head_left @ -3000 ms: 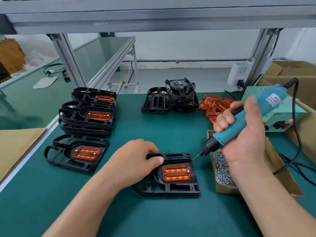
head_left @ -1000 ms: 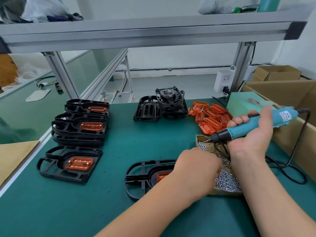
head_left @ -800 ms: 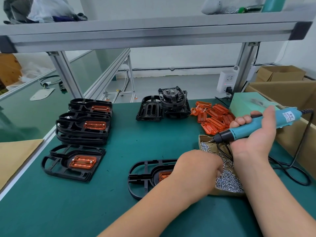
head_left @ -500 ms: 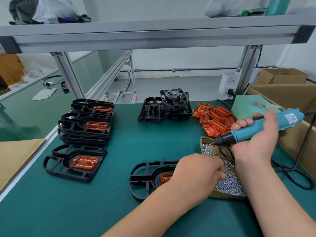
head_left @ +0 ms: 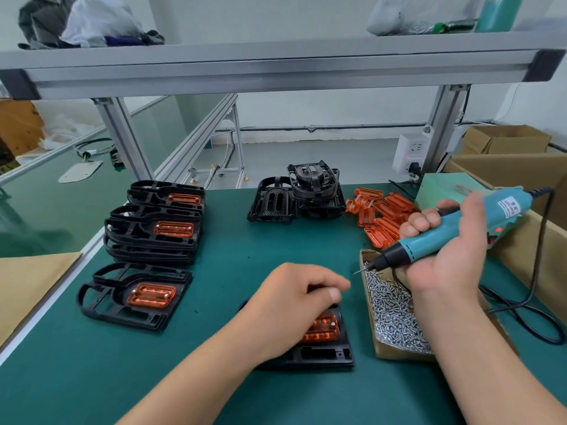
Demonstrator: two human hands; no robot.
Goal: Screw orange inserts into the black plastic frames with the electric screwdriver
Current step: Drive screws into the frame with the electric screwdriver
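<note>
— Right hand point(head_left: 445, 262): what is held?
— A teal, black-nosed electric screwdriver point(head_left: 454, 228) is gripped, its bit poised over the cardboard box of silver screws point(head_left: 395, 314). A white label is noted on the barrel; its print cannot be read.
— Left hand point(head_left: 294, 305)?
— Fingers are curled, rested on the black plastic frame point(head_left: 322, 354) at the front of the green mat point(head_left: 245, 246); whether anything is pinched cannot be told. A translucent orange insert point(head_left: 322, 328) is seated in that frame.
</note>
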